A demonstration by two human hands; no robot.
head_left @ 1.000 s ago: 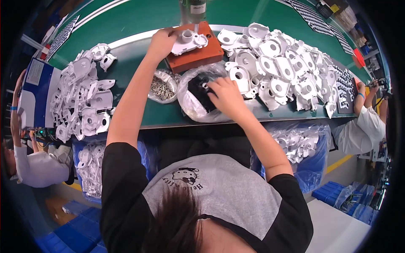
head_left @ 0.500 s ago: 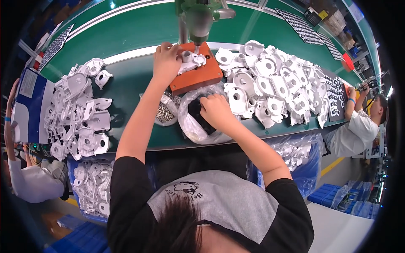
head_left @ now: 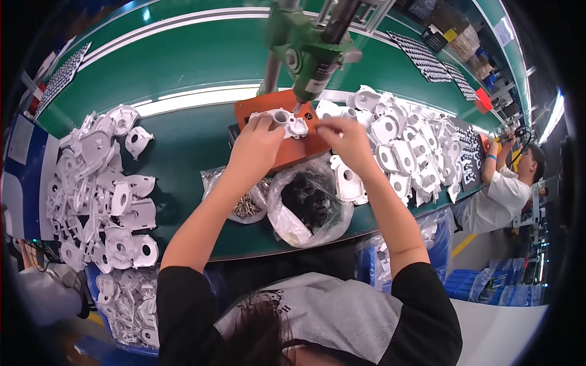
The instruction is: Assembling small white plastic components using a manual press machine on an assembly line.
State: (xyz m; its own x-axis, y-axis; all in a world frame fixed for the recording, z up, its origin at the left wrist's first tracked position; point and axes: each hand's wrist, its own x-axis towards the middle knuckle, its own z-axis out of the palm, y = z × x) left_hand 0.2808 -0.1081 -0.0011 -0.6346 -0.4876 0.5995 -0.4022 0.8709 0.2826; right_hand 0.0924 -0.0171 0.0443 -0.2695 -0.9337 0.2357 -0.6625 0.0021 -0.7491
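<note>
Nearest the person, just below both hands, sit two clear plastic bags on the green table (head_left: 183, 158): the bag of screws (head_left: 244, 204) under the left wrist and the bag of dark parts (head_left: 311, 204) under the right forearm. A second ago the right hand was down inside that dark bag; now it has lifted out and come up to the work, which suggests it fetched a small piece, though the fingers hide whatever they carry. The left hand (head_left: 256, 146) has stayed where it was, fingers curled down over the near edge of the white plastic part (head_left: 284, 122), pressing it onto the orange block (head_left: 293, 149). The right hand (head_left: 348, 137) now hovers just right of that part, thumb and forefinger pinched together; what they pinch I cannot tell. Directly above the part, the green screwdriver (head_left: 311, 52) on its hanging arm has swung into the middle of the view, its tip just over the part. To the right of the right hand spreads a heap of white parts (head_left: 409, 146); well to the left of the left hand lies another pile (head_left: 104, 183). Far right, a co-worker (head_left: 500, 189) bends over the same table.
</note>
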